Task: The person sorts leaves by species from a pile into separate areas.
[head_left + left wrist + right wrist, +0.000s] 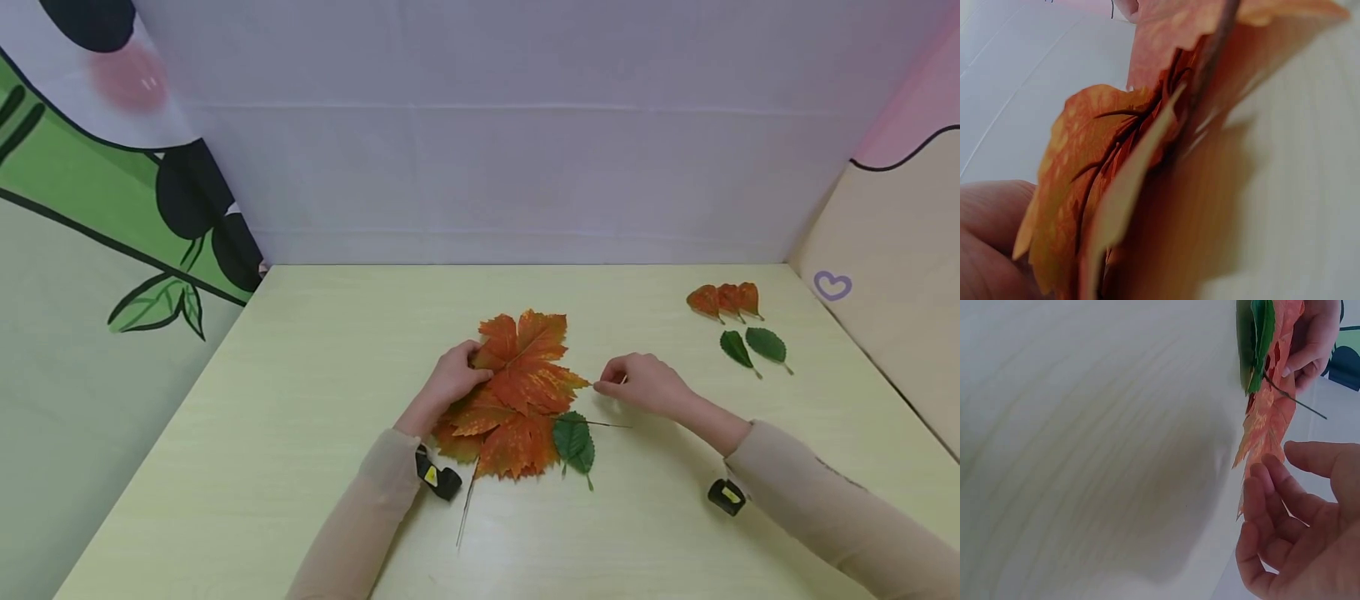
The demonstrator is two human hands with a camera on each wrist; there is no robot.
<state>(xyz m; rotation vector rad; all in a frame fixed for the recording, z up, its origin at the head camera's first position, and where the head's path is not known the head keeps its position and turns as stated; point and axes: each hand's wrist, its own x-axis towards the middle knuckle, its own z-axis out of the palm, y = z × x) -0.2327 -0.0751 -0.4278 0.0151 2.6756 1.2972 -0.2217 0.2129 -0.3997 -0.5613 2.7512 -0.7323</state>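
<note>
My left hand [455, 375] pinches the left edge of the top orange maple leaf [525, 354], thumb over it and fingers behind. That leaf overlaps more orange maple leaves [517, 446] below it, with thin dark stems sticking out. At the right tip of the top leaf is my right hand [641, 382], its fingers loosely bent. In the right wrist view a gap shows between its thumb [1313, 456] and forefinger, right beside the leaf tip. Two green leaves [573, 440] lie at the lower right of the orange ones. Close up, the left wrist view shows a leaf's veined underside [1088, 144].
At the back right of the pale table [337, 333] lie several small orange leaves [727, 300] in a row. Two green leaves [767, 343] lie just in front of them. A light cloth wall [525, 183] stands behind the table, with printed panels on both sides.
</note>
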